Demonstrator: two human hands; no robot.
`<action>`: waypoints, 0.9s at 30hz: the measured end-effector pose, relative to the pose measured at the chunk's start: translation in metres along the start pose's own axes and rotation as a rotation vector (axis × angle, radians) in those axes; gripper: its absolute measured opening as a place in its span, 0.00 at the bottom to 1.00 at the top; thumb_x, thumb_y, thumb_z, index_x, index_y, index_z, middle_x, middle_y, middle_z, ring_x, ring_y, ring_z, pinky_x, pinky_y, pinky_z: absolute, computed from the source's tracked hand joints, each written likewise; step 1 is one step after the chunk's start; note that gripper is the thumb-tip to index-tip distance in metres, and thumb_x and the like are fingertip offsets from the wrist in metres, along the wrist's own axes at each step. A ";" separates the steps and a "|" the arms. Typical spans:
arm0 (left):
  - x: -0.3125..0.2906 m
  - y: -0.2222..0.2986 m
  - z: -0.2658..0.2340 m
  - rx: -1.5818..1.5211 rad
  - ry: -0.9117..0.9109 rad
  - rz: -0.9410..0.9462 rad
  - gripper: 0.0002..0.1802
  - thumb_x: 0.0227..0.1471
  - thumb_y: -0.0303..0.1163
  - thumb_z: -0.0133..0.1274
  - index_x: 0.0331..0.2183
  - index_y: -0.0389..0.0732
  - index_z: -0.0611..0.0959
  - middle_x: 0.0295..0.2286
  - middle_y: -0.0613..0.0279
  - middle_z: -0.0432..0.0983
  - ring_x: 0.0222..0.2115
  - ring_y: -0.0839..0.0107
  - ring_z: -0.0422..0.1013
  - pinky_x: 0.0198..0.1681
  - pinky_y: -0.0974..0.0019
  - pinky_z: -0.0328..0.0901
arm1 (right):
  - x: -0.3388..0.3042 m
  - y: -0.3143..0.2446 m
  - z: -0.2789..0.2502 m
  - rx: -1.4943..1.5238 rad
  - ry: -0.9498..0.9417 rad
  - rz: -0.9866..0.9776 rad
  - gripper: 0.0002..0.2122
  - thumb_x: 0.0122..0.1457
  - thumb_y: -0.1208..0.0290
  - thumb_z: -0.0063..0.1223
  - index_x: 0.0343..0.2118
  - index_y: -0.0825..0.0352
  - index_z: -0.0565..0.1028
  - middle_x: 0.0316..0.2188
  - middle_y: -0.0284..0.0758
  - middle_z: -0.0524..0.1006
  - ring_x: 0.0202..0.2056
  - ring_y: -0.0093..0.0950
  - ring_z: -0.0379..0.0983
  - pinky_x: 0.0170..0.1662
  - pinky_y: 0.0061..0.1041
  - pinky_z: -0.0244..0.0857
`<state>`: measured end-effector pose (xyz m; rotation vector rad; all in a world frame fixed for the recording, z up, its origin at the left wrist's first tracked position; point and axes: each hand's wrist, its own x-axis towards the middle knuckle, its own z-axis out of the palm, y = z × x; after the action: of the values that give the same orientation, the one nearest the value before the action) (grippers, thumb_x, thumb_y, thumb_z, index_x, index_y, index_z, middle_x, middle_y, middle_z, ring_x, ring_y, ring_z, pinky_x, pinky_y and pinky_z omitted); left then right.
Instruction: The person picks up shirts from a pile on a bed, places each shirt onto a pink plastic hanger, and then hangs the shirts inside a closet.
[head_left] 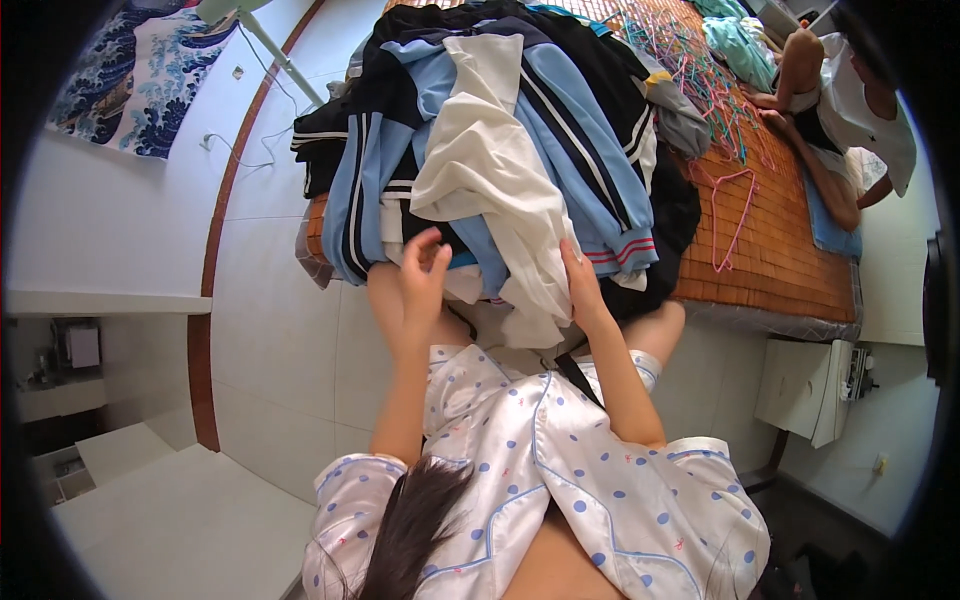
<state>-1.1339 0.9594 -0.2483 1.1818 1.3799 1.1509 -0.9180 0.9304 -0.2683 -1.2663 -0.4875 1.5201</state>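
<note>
A white garment [497,170], long and creased, lies lengthwise over a heap of clothes, its near end hanging over the bed's edge toward my lap. My right hand [583,285] is at the garment's right edge and grips the cloth there, its fingers partly hidden. To the left of it, my left hand [424,275] is raised with fingers half bent and apart, holding nothing. Under the white cloth lie a light blue jacket [575,130] with black and white stripes and other dark and blue clothes [350,190].
The heap rests on a bed with a brown woven mat [770,265]. A pink hanger [735,220] lies on it, with many tangled coloured hangers [690,75] farther back. Another person [850,110] sits at the far right. A green stand [275,50] is at the upper left.
</note>
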 end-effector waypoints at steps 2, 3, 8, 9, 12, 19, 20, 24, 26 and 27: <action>0.035 -0.011 0.000 0.179 0.133 0.141 0.30 0.46 0.38 0.56 0.48 0.35 0.67 0.43 0.55 0.68 0.39 0.67 0.67 0.43 0.68 0.62 | -0.003 0.005 -0.010 -0.133 -0.017 -0.049 0.23 0.59 0.53 0.43 0.43 0.71 0.70 0.30 0.31 0.73 0.29 0.21 0.67 0.33 0.20 0.61; 0.062 -0.044 -0.011 0.252 0.233 0.324 0.35 0.44 0.42 0.58 0.49 0.34 0.66 0.45 0.52 0.67 0.39 0.62 0.68 0.45 0.66 0.61 | -0.005 0.010 -0.007 -0.263 -0.058 -0.094 0.22 0.59 0.52 0.42 0.41 0.71 0.71 0.25 0.28 0.72 0.24 0.19 0.65 0.28 0.20 0.59; 0.124 -0.029 -0.010 0.620 0.202 0.049 0.27 0.43 0.47 0.57 0.42 0.41 0.76 0.33 0.57 0.75 0.33 0.61 0.71 0.39 0.63 0.64 | -0.032 -0.019 -0.023 -0.640 0.101 -0.415 0.22 0.60 0.54 0.40 0.32 0.74 0.73 0.17 0.29 0.69 0.21 0.18 0.60 0.25 0.22 0.56; 0.135 -0.020 -0.018 0.623 0.111 -0.031 0.21 0.45 0.47 0.55 0.37 0.42 0.80 0.29 0.60 0.77 0.29 0.63 0.72 0.36 0.65 0.64 | -0.030 -0.017 -0.029 -0.611 0.104 -0.454 0.22 0.60 0.54 0.39 0.31 0.75 0.73 0.15 0.33 0.69 0.19 0.21 0.61 0.25 0.25 0.57; 0.154 0.003 -0.029 0.573 0.289 0.194 0.16 0.51 0.43 0.50 0.29 0.40 0.81 0.25 0.62 0.78 0.25 0.70 0.73 0.31 0.69 0.64 | -0.039 -0.027 -0.039 -0.824 0.056 -0.356 0.23 0.60 0.53 0.39 0.29 0.74 0.73 0.14 0.38 0.68 0.18 0.24 0.60 0.25 0.26 0.57; 0.081 0.114 0.035 -0.383 -0.077 0.354 0.09 0.53 0.33 0.50 0.29 0.37 0.78 0.19 0.71 0.70 0.20 0.83 0.64 0.24 0.79 0.60 | -0.047 -0.001 -0.018 -0.891 -0.060 -0.266 0.24 0.55 0.55 0.48 0.47 0.71 0.66 0.36 0.48 0.72 0.39 0.37 0.69 0.41 0.29 0.61; 0.064 0.118 0.040 -0.233 -0.190 0.435 0.08 0.53 0.31 0.50 0.28 0.38 0.78 0.20 0.71 0.71 0.21 0.82 0.65 0.24 0.79 0.61 | -0.048 -0.005 -0.007 -1.083 0.081 -0.583 0.28 0.52 0.57 0.51 0.51 0.70 0.60 0.43 0.48 0.68 0.44 0.40 0.66 0.45 0.31 0.59; 0.001 0.092 0.073 -0.284 -0.651 0.343 0.04 0.50 0.27 0.50 0.28 0.39 0.79 0.24 0.67 0.75 0.24 0.79 0.69 0.27 0.75 0.63 | -0.051 0.001 0.029 -0.867 0.016 -0.866 0.37 0.49 0.63 0.57 0.58 0.71 0.49 0.56 0.47 0.57 0.55 0.39 0.58 0.54 0.33 0.53; -0.039 0.080 0.097 -0.242 -0.918 0.323 0.04 0.47 0.26 0.51 0.28 0.39 0.80 0.25 0.62 0.77 0.24 0.77 0.71 0.29 0.73 0.64 | -0.050 -0.002 0.030 -0.818 0.013 -0.853 0.33 0.51 0.65 0.55 0.56 0.71 0.52 0.53 0.47 0.60 0.53 0.37 0.60 0.52 0.31 0.55; -0.055 0.072 0.096 -0.094 -1.031 0.349 0.04 0.46 0.26 0.52 0.28 0.38 0.80 0.24 0.60 0.77 0.24 0.75 0.72 0.30 0.73 0.64 | -0.049 0.003 0.036 -0.788 -0.016 -0.838 0.30 0.52 0.66 0.54 0.55 0.71 0.54 0.51 0.46 0.62 0.51 0.37 0.61 0.52 0.30 0.55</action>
<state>-1.0274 0.9176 -0.1826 1.6425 0.3395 0.6177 -0.9563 0.8965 -0.2350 -1.3433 -1.5069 0.6144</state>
